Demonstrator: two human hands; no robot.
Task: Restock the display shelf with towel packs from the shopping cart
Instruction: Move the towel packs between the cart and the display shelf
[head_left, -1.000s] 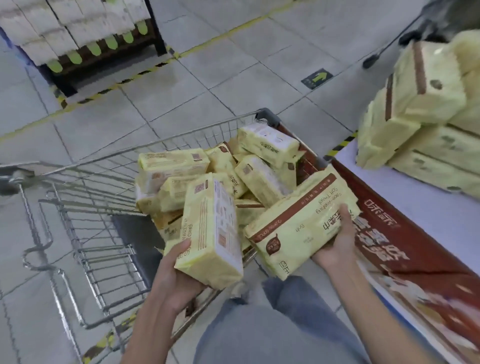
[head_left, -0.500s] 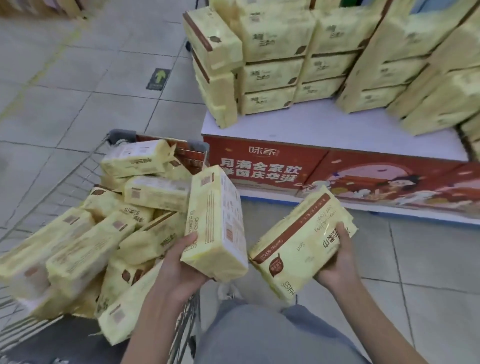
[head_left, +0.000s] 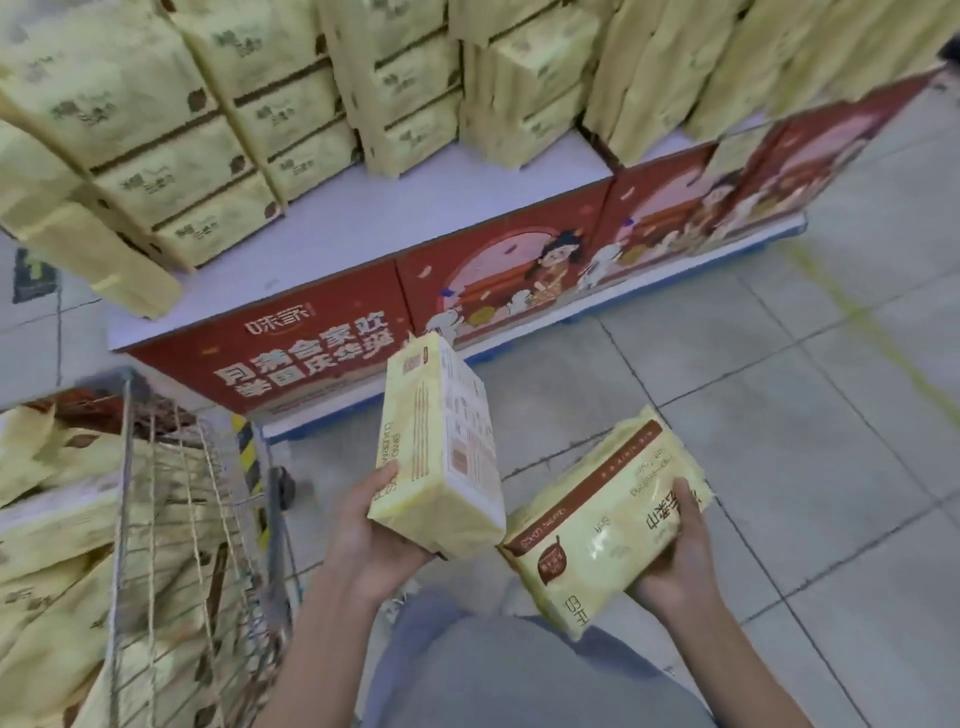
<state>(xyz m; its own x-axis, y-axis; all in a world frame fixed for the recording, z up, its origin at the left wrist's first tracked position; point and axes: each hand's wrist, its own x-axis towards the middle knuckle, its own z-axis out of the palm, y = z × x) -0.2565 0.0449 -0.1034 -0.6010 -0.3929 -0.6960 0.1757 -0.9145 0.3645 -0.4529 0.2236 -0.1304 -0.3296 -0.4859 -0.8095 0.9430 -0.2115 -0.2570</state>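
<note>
Left grip is clamped round the bottom end of a yellow towel pack. The thumb lies up its near side, and the pack stands almost upright with its printed white panel facing three o'clock. Right grip is grasping a second towel pack from underneath, thumb pressed down on the upper face. That one lies tilted, with a brown stripe along its top edge and the label upside down from here. The two packs meet, or all but meet, at their lower corners, dead centre, above the grey-tiled floor. At twelve o'clock runs the display shelf, with a white top and a red festive panel across its front showing cartoon figures and white lettering. Stacked packs of the same yellow crowd it from ten o'clock round to two, and a bare white strip shows along the front edge. Down at eight o'clock stands the wire shopping cart, with heaped packs pressed against its mesh. At six o'clock, the person's grey trousers
</note>
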